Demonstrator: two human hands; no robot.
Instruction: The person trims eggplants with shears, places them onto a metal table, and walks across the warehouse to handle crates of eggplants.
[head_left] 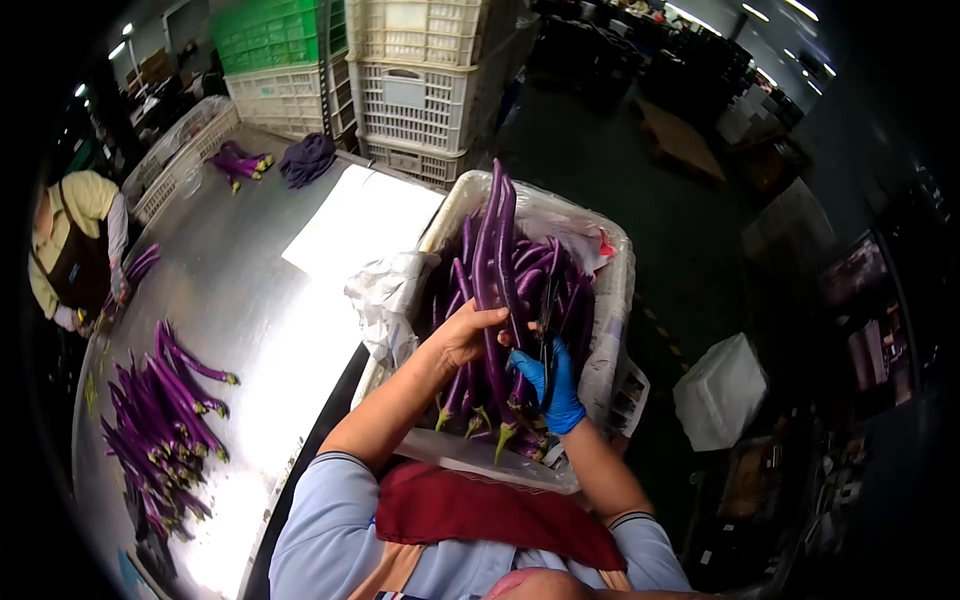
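Note:
Two long purple eggplants (pixel 486 245) stand up out of my bare left hand (pixel 468 332), whose fingers are wrapped round them. My right hand (pixel 553 383), in a blue glove, is closed round a dark tool (pixel 546 345) that looks like scissors, close beside the held eggplants. Both hands are over a white crate (pixel 618 290) lined with clear plastic. More eggplants (pixel 535 262) fill the crate beneath, and green stem ends (pixel 505 440) point towards me at its near side.
Left of the crate is a metal table (pixel 250 220) with an eggplant pile (pixel 165 430), a white board (pixel 350 225) and a dark cloth (pixel 307 160). Another person (pixel 80 240) works at its far left. Stacked crates (pixel 412 100) stand behind; a white block (pixel 722 392) is at right.

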